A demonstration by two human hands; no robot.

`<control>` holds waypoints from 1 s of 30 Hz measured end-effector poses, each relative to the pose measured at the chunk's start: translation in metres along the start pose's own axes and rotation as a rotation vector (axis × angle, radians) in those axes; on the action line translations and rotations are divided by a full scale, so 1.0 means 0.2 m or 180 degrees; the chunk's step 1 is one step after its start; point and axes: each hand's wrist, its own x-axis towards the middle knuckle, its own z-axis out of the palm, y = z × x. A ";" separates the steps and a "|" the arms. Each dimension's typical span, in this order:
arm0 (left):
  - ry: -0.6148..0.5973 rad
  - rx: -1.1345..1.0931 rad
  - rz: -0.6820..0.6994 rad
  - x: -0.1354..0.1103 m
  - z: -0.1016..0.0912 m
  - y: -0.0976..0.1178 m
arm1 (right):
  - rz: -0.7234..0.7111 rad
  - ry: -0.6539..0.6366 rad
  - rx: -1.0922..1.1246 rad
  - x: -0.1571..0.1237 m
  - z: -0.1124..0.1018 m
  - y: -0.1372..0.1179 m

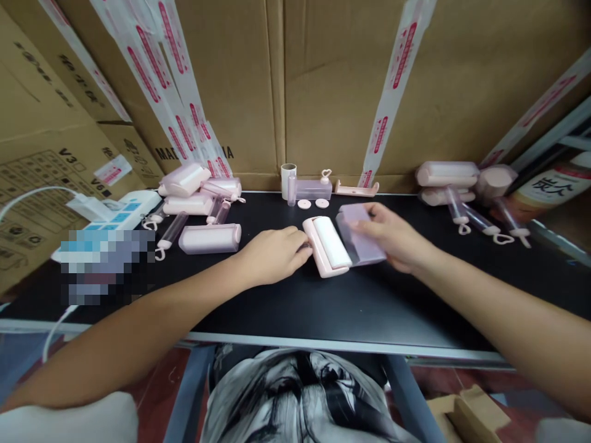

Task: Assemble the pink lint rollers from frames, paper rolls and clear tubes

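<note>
My left hand (277,255) has its fingers closed on the left edge of a pink lint roller (327,246) with a white roll set in its frame. The roller is tilted just above or on the black table; I cannot tell which. A translucent purple-pink cover (362,246) is held in my right hand (399,239), thumb and fingers gripping its upper right part. The cover sits right beside the roller's right side, close to it or touching. Behind them stand a bare white roll (289,181), a small translucent case (314,189), two pink discs (322,203) and a pink bracket (357,189).
Several lint rollers (210,239) and clear tubes with heart-shaped loops (173,232) lie at the left. More rollers (447,174) and tubes are piled at the right near a bottle (551,187). A power strip (133,209) lies far left. Cardboard boxes (323,92) wall the back.
</note>
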 end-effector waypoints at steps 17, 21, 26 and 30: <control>-0.0380 -0.0296 0.0596 -0.05 -0.01 -0.05 | -0.1444 0.0492 -0.4089 0.36 -0.55 -0.19; -0.0420 -0.0423 0.0579 -0.05 -0.02 -0.05 | -0.1392 -0.0137 -0.3975 0.29 -0.43 -0.14; -0.0545 -0.0663 0.0757 -0.05 -0.03 -0.07 | -0.1974 -0.1063 -0.3917 0.19 -0.20 -0.07; -0.0659 -0.0869 0.0910 -0.05 -0.02 -0.09 | -0.1648 -0.0013 -0.3849 0.43 -0.30 -0.14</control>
